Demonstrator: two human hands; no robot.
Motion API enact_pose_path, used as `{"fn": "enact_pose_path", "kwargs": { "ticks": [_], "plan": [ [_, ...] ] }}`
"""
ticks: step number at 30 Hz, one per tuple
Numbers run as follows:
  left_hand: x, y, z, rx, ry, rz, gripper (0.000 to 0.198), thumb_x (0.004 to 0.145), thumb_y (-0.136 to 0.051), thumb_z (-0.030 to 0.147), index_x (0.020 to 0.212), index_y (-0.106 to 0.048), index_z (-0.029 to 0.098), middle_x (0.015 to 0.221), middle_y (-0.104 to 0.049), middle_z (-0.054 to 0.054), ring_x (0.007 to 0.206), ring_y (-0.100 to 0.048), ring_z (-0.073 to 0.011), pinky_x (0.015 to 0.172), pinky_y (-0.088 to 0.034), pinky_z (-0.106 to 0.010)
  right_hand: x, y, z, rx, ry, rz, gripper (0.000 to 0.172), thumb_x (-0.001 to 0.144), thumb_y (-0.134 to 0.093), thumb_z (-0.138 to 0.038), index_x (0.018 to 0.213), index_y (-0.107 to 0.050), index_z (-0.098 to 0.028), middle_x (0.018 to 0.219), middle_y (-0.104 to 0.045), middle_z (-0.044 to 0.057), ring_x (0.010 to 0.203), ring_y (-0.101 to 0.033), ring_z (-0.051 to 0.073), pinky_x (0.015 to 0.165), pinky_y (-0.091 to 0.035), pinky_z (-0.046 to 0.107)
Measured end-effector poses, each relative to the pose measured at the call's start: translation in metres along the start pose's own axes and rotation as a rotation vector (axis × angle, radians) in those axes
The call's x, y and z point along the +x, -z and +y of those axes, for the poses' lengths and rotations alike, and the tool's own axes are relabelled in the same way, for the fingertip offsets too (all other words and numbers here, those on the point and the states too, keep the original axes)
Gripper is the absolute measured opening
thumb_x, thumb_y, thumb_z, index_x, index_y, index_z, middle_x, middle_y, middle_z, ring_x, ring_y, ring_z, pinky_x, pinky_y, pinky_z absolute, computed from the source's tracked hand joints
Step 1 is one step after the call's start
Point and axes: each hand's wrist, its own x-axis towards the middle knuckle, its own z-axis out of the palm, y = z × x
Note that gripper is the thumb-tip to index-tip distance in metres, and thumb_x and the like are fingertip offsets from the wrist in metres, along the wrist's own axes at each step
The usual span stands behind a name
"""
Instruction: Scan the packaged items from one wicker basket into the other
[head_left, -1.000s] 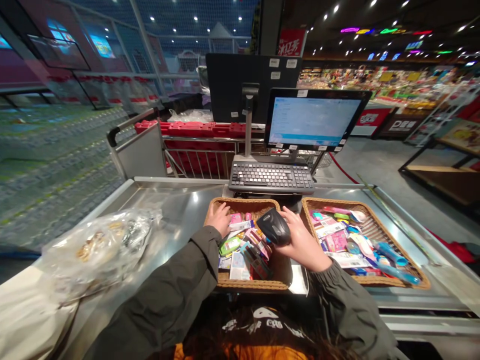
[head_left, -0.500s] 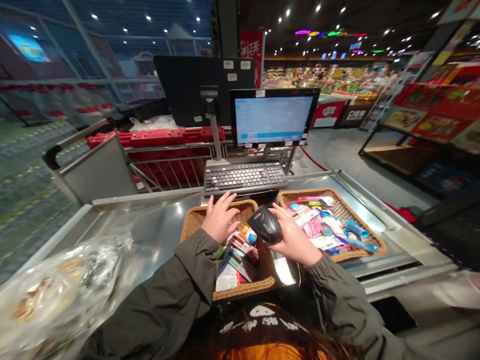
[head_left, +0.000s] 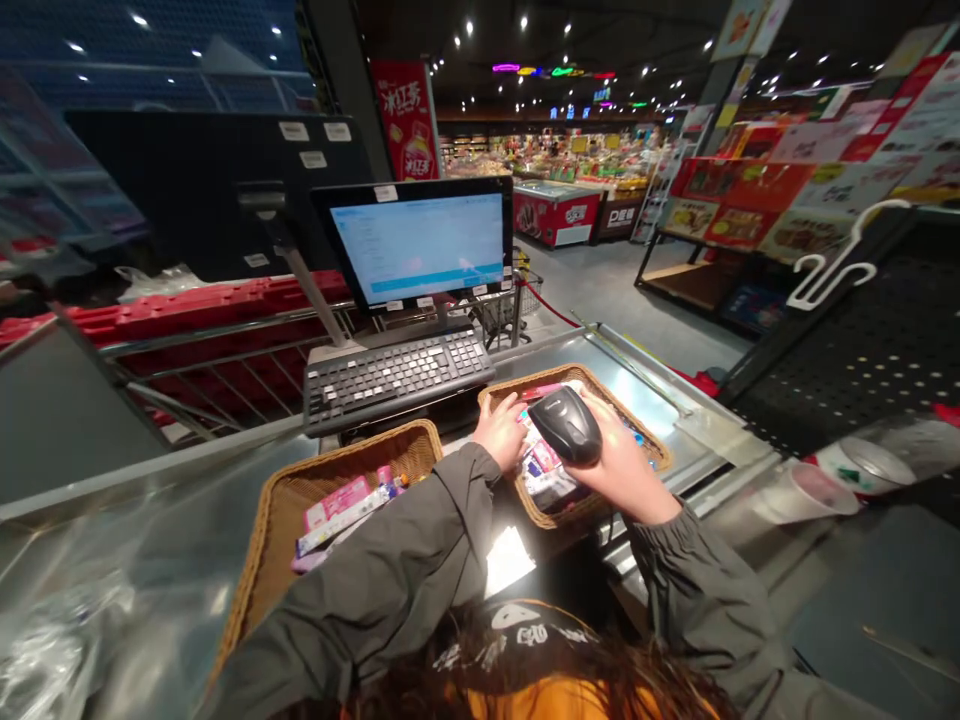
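Note:
My right hand point(head_left: 619, 465) is wrapped round a black handheld barcode scanner point(head_left: 568, 425), holding it above the right wicker basket point(head_left: 551, 520). To the left of the scanner, my left hand point(head_left: 501, 432) reaches over that basket's left rim, fingers bent and apart. Its fingertips are at the small packaged goods point(head_left: 538, 460) inside; I see nothing held between them. The left wicker basket point(head_left: 262, 530) holds a pink packet point(head_left: 337, 500) and other small packs, partly covered by my left sleeve.
Behind the baskets stand a black keyboard point(head_left: 397, 375) and a lit monitor point(head_left: 424, 245), with a second screen's dark back point(head_left: 217, 190) further left. Clear plastic bags point(head_left: 52, 640) lie on the metal counter point(head_left: 165, 500). Paper cups point(head_left: 814, 490) are at the right.
My left hand has moved from the left basket to the right one. The scanner, still in my right hand, is now over the right basket. The view has turned right.

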Motion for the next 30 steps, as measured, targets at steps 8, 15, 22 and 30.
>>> {"fn": "enact_pose_path", "kwargs": {
  "ticks": [8,15,22,30],
  "plan": [
    [0.051,-0.059,0.008,-0.004,0.11,-0.118,0.033,0.086,-0.048,0.012,0.102,-0.073,0.026,0.138,-0.058,-0.008,0.142,-0.034,-0.0313,0.115,-0.01,-0.067,0.001,0.021,0.038,-0.019,-0.085,0.068,0.068,0.071,-0.067,-0.033,0.135,-0.048,-0.016,0.138,-0.054,0.017,0.136,-0.043,0.035,0.114,-0.033,0.055],
    [0.055,-0.082,0.02,-0.036,0.152,-0.13,0.036,0.081,-0.058,0.022,0.116,-0.068,0.022,0.135,-0.059,-0.015,0.139,-0.037,-0.0363,0.115,-0.008,-0.069,0.002,0.021,0.059,0.005,-0.107,0.065,0.069,0.073,-0.068,-0.038,0.135,-0.049,-0.016,0.141,-0.052,0.019,0.139,-0.038,0.035,0.115,-0.027,0.061],
    [0.058,-0.044,0.012,-0.042,0.134,0.088,0.026,0.087,-0.049,0.018,0.099,-0.071,0.026,0.132,-0.063,-0.004,0.138,-0.04,-0.0281,0.117,-0.005,-0.067,0.002,0.023,0.058,0.036,-0.138,0.116,0.067,0.074,-0.067,-0.04,0.135,-0.049,-0.019,0.138,-0.054,0.017,0.138,-0.04,0.035,0.114,-0.028,0.062],
    [0.016,0.054,-0.019,-0.036,0.143,0.356,0.018,0.086,-0.053,0.02,0.072,-0.065,0.02,0.136,-0.06,-0.006,0.14,-0.037,-0.0316,0.112,-0.01,-0.072,0.002,0.018,0.046,0.021,-0.085,0.127,0.07,0.074,-0.067,-0.037,0.137,-0.046,-0.017,0.139,-0.052,0.018,0.137,-0.041,0.036,0.114,-0.031,0.059]
  ]
}}
